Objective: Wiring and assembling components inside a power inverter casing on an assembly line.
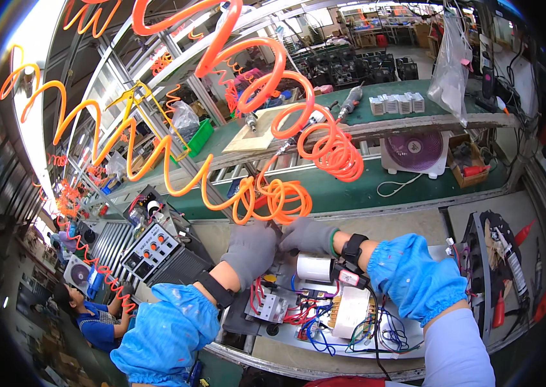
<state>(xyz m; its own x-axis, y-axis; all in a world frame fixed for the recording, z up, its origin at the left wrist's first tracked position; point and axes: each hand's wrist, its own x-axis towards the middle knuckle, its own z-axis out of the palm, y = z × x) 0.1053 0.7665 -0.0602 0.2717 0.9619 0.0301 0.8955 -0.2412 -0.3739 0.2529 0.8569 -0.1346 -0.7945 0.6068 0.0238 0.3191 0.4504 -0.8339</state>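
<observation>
My left hand (251, 253), in a grey glove, reaches to the far edge of an open electrical chassis (279, 345). Close beside it is my right hand (309, 236), gloved the same way. Both hands have their fingers curled together at one spot; whatever lies between them is hidden. Just below my right hand sits a white cylinder (315, 266), likely a capacitor. A breaker switch (271, 306) stands near my left wrist. Nearer to me are a transformer (353, 312) with a pale wrap and loose blue wires (317, 332).
Orange coiled air hoses (273, 200) hang over the far side of my hands. To the left stands a machine with a knobbed control panel (151, 250). A purple fan (415, 151) and white finned blocks (397, 104) are across the bench. Another person (102, 322) works at far left.
</observation>
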